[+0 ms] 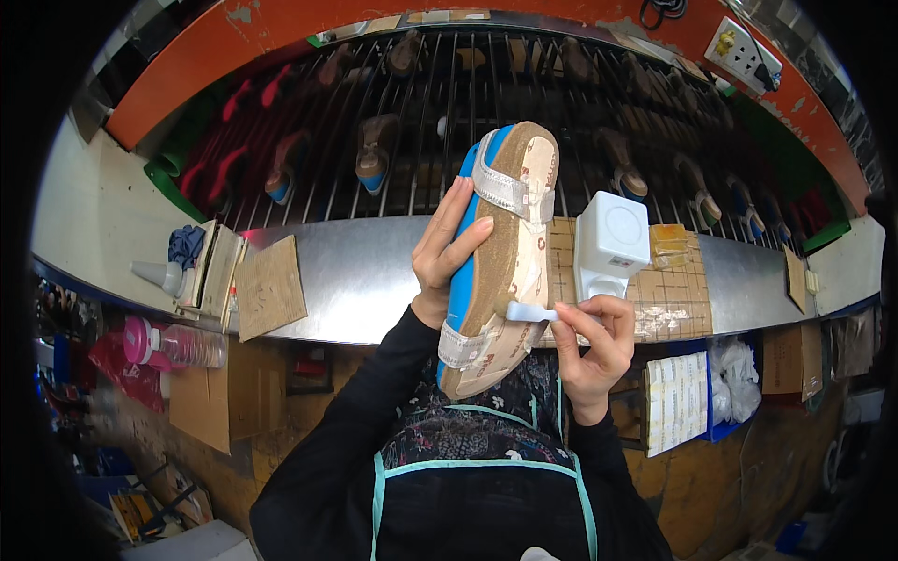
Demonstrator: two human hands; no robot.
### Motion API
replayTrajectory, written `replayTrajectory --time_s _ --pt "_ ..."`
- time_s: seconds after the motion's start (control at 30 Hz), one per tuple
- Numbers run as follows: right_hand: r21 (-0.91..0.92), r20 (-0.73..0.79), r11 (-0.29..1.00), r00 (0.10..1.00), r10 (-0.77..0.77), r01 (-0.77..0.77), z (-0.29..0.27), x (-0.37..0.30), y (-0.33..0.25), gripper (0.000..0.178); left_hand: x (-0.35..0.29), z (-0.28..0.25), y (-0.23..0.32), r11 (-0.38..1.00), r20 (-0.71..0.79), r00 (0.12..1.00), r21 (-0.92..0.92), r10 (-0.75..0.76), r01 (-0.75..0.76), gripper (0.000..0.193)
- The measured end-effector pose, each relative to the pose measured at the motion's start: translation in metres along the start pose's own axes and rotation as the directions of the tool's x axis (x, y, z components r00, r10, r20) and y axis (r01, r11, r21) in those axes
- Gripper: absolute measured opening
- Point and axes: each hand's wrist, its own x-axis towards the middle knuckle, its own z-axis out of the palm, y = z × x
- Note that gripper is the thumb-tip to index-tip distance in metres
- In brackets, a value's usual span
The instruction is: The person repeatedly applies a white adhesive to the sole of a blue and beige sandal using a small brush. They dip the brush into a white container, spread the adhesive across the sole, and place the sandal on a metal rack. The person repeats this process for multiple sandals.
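Observation:
My left hand (440,257) grips a sandal (498,257) by its side, with the fingers along the blue shoe last (460,294) inside it. The sandal has a brown cork-like edge, a pale patterned face turned up, and silver straps folded over that face near both ends. In my right hand (597,351) a small brush (533,312) with a pale handle is pinched between thumb and fingers. Its brownish bristles rest on the sandal near the lower strap. Just beyond the right hand stands a white plastic container (613,234) with an open spout-like cup at its near side.
A dark rack of metal bars (421,103) carries several shoes on lasts. Beneath the container lies a cardboard mat (687,299), with a yellowish block (669,245) on it. Wooden boards (271,285) lean at left, near a grey cone (157,273). A socket (744,51) sits on the orange frame.

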Motion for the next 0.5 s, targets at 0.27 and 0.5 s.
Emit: replayTrajectory --time_s 0.27,0.5 --pt "-0.178 -0.031 0.975 0.99 -0.137 0.129 -0.0003 -0.0038 -0.0072 0.03 -0.0004 0.0003 0.0003 0.995 0.014 0.999 0.082 -0.048 0.047 0.049" --pt "-0.189 -0.012 0.94 0.956 -0.292 0.285 -0.0041 0.0048 -0.0056 0.031 0.0031 0.0018 0.0006 0.993 -0.004 0.998 0.097 -0.065 0.065 0.051"
